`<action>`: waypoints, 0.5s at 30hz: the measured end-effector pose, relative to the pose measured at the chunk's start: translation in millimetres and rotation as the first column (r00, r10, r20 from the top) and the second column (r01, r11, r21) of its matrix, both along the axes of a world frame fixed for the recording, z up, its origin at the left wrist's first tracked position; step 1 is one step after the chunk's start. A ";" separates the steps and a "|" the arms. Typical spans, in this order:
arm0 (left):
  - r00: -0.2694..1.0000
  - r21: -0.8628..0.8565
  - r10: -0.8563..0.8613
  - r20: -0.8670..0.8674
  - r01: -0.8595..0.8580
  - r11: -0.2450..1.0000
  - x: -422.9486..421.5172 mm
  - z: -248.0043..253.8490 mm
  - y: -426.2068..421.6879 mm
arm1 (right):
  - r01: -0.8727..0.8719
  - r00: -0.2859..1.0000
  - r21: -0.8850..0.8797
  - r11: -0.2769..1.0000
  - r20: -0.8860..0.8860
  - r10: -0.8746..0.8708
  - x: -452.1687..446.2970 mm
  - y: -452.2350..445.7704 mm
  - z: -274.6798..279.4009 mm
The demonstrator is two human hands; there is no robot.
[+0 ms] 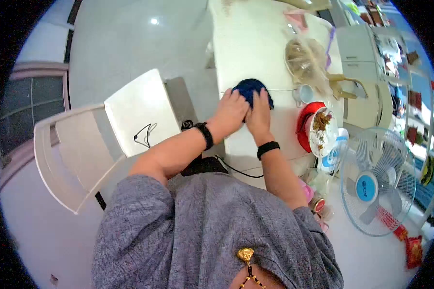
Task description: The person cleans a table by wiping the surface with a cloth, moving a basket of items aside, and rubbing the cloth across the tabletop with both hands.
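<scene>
A dark blue cloth-like item [250, 86] lies on the white table [248, 45] near its left edge. My left hand [230, 111] rests on the item's left part, fingers spread and pointing away from me. On its right part is my right hand [259, 114], with its fingers stretched out over the fabric. The two hands are close together, nearly touching at the thumbs. Both wrists wear black bands. The underside of the item is hidden.
A white chair [142, 113] with a thin black cable stands at the left. On the table's right side are a white mug [304, 94], a plate of food [322, 135], a red item [304, 126] and a plastic-covered bowl [304, 58]. A fan [371, 185] stands at the right.
</scene>
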State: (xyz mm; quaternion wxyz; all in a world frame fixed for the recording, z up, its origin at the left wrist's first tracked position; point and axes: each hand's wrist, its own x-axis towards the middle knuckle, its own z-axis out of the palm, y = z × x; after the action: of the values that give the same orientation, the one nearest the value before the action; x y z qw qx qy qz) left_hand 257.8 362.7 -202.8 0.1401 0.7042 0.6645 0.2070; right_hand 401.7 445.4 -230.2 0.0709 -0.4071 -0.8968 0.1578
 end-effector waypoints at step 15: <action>0.981 -0.253 -0.025 -0.190 -0.024 0.967 -50.8 11.0 39.5 | 0.027 1.000 -0.158 0.987 0.012 -0.025 -44.5 51.9 28.4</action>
State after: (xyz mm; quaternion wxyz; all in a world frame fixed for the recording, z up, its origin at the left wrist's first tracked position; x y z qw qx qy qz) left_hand 207.0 402.2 -191.9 0.1644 0.6972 0.6958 0.0514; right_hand 357.2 497.2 -201.8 0.0358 -0.4238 -0.8765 0.2255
